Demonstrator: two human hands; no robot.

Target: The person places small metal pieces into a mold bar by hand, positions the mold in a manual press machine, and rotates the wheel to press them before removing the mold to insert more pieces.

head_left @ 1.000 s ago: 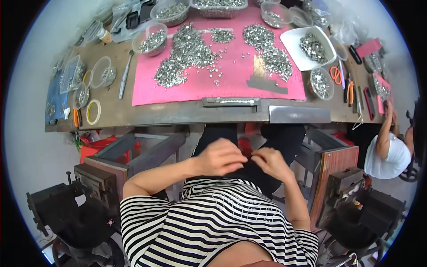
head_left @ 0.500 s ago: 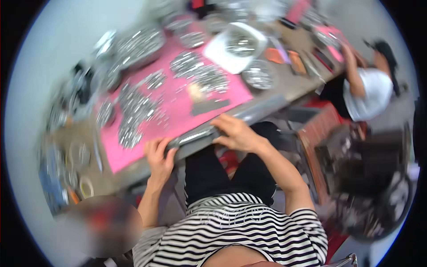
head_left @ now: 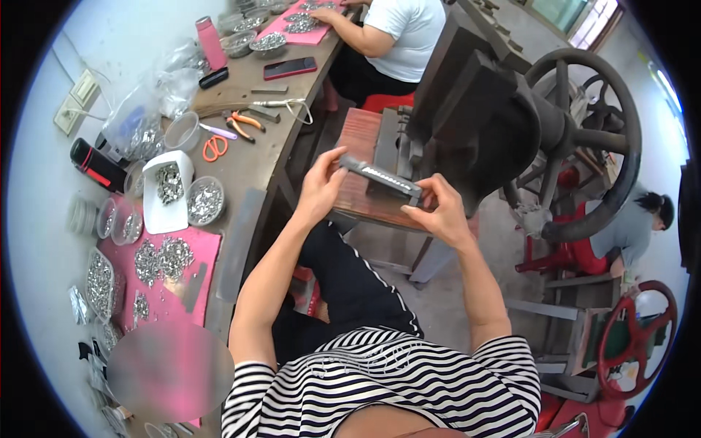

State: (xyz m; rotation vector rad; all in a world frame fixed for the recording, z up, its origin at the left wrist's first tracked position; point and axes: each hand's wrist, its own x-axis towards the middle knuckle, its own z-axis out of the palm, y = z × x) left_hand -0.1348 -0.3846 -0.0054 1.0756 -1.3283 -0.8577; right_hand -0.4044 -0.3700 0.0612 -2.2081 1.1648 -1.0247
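Note:
I hold a long grey metal bar [head_left: 380, 176] with a row of small pieces set along it, one hand at each end. My left hand [head_left: 319, 186] grips its upper left end and my right hand [head_left: 437, 209] grips its lower right end. The bar hovers over the reddish-brown wooden bed [head_left: 369, 164] of a dark iron press [head_left: 478, 120] with a big handwheel [head_left: 591, 139]. My legs in dark trousers are below it.
A workbench [head_left: 244, 164] runs along the left with a pink mat [head_left: 164, 274], piles of small silver parts, a white tray [head_left: 166, 193], bowls, scissors, pliers and a phone. Another person in white works at the far end; a third sits at right by a red-wheeled press [head_left: 635, 336].
I have turned from facing the pink mat to facing the press on my right. My hands picked the metal bar up off the bench edge and carried it over the press bed.

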